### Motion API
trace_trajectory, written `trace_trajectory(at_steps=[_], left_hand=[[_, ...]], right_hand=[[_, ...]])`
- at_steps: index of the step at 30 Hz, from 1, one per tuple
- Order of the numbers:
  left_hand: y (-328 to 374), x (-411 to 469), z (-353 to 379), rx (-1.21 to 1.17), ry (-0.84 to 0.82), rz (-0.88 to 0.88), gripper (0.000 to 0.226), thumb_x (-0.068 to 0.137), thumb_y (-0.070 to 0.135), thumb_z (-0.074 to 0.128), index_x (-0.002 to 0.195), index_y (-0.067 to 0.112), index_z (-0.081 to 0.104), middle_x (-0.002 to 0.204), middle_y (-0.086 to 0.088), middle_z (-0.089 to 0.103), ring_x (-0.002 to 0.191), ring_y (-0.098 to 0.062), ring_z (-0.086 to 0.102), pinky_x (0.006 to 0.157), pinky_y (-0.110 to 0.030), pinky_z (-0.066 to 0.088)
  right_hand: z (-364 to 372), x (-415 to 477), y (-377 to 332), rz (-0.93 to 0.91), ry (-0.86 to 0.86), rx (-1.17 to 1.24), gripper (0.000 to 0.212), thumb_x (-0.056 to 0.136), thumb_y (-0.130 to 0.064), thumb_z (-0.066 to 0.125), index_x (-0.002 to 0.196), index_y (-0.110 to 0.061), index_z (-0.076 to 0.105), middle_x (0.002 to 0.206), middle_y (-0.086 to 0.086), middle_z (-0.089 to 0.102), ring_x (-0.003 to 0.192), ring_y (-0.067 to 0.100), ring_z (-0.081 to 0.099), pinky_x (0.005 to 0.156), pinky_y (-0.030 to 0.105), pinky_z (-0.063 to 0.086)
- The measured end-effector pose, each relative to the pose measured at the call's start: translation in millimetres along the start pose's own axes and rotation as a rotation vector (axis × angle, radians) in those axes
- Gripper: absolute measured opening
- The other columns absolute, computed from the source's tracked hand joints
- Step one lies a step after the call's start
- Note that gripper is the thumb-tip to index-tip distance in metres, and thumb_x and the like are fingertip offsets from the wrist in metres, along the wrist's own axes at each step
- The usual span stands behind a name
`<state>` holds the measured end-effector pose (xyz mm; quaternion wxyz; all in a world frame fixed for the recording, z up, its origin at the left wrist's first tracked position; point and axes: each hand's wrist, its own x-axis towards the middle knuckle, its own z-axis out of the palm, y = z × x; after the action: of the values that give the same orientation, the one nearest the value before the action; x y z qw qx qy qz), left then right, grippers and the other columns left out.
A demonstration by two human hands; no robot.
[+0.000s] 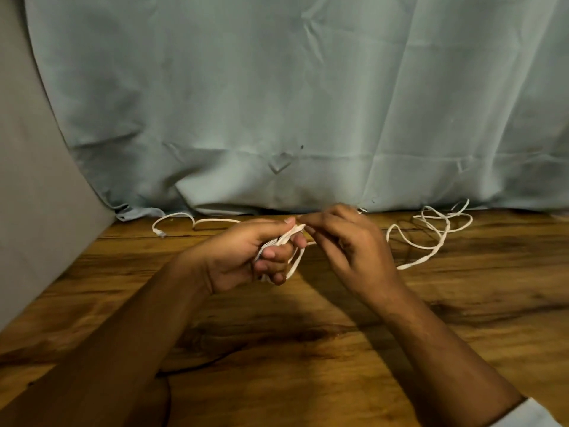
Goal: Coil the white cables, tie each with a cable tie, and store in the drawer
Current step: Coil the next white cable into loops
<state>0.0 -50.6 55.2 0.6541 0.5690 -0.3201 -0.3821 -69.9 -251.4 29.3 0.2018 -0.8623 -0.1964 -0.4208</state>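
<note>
My left hand (246, 257) grips a small coil of flat white cable (295, 260) above the wooden table (308, 349), loops hanging under its fingers. My right hand (348, 245) pinches the cable strand at the top of the coil, fingertip to fingertip with the left thumb. A loose stretch of white cable (197, 221) trails left along the table's back edge and ends in a connector. A tangle of white cable (431, 229) lies to the right of my right hand. No cable tie or drawer is visible.
A wrinkled pale blue-grey cloth (308, 103) hangs behind the table and meets its back edge. A grey wall (37, 195) closes the left side. A thin dark cord (191, 368) lies on the near table.
</note>
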Motion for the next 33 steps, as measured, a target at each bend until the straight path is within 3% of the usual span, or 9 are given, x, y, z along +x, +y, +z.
trace_trajectory(at_steps=[4,6,10,13,19,24,26,28,33], left_hand=[[-3,-2,-7,-0.299,-0.134,-0.017,0.033,0.108,0.035,0.037,0.085,0.017,0.054,0.052,0.010,0.034,0.039,-0.002,0.026,0.050,-0.021,0.032],[-2,-2,-11,-0.420,-0.189,0.008,0.032,0.108,0.036,0.037,0.086,0.018,0.053,0.053,0.009,0.030,0.041,-0.005,0.022,0.051,-0.020,0.029],[3,-2,-8,-0.519,-0.282,0.052,0.032,0.110,0.034,0.032,0.090,0.017,0.051,0.056,0.009,0.029,0.044,-0.005,0.025,0.054,-0.020,0.028],[6,-2,4,-0.553,-0.345,0.049,0.033,0.111,0.035,0.028,0.091,0.018,0.048,0.056,0.009,0.029,0.044,-0.004,0.027,0.054,-0.020,0.030],[15,-5,18,-0.591,-0.383,0.072,0.032,0.110,0.036,0.027,0.092,0.019,0.047,0.056,0.009,0.029,0.043,-0.005,0.026,0.054,-0.020,0.032],[20,-4,16,-0.708,-0.243,0.156,0.026,0.108,0.032,0.035,0.091,0.018,0.049,0.059,0.005,0.048,0.050,-0.009,0.049,0.063,-0.024,0.047],[21,-2,21,-0.727,-0.070,0.242,0.028,0.106,0.032,0.043,0.083,0.018,0.053,0.070,0.003,0.065,0.064,-0.013,0.068,0.068,-0.033,0.060],[25,-4,22,-0.736,0.094,0.348,0.033,0.106,0.032,0.043,0.078,0.018,0.054,0.086,-0.003,0.075,0.085,-0.023,0.077,0.079,-0.043,0.064],[30,-3,8,-0.722,0.191,0.407,0.037,0.109,0.035,0.039,0.079,0.020,0.055,0.130,-0.014,0.069,0.128,-0.033,0.062,0.105,-0.055,0.048]], right_hand=[[5,-2,-7,0.029,0.072,-0.062,0.039,0.104,-0.019,0.061,0.144,-0.019,0.060,0.116,0.002,0.065,0.100,0.018,0.064,0.081,0.041,0.055],[5,-3,-7,0.044,0.118,-0.143,0.052,0.100,-0.011,0.062,0.150,-0.018,0.052,0.126,0.007,0.063,0.106,0.024,0.063,0.083,0.044,0.055],[1,-4,-2,0.088,0.236,-0.201,0.057,0.090,0.005,0.060,0.143,-0.014,0.060,0.122,0.012,0.062,0.101,0.029,0.063,0.079,0.047,0.056],[-4,-3,1,0.089,0.288,-0.233,0.051,0.091,-0.003,0.050,0.139,-0.015,0.066,0.113,0.011,0.062,0.092,0.025,0.061,0.072,0.039,0.054],[1,0,-8,0.153,-0.013,-0.207,0.055,0.097,-0.018,0.059,0.151,-0.027,0.051,0.108,0.003,0.064,0.090,0.027,0.065,0.071,0.045,0.056],[8,2,-23,0.100,-0.146,-0.237,0.038,0.095,-0.032,0.042,0.125,-0.019,0.062,0.102,0.008,0.072,0.085,0.032,0.068,0.069,0.038,0.051],[9,2,-26,0.100,-0.178,-0.251,0.026,0.097,-0.030,0.046,0.114,-0.019,0.063,0.102,0.006,0.072,0.085,0.032,0.067,0.067,0.035,0.046],[9,2,-28,0.091,-0.213,-0.268,0.031,0.099,-0.035,0.040,0.113,-0.021,0.063,0.103,0.004,0.070,0.087,0.029,0.066,0.067,0.035,0.047],[13,3,-40,0.030,-0.240,-0.274,0.037,0.102,-0.035,0.042,0.128,-0.021,0.064,0.105,0.001,0.068,0.086,0.020,0.065,0.069,0.033,0.050]])
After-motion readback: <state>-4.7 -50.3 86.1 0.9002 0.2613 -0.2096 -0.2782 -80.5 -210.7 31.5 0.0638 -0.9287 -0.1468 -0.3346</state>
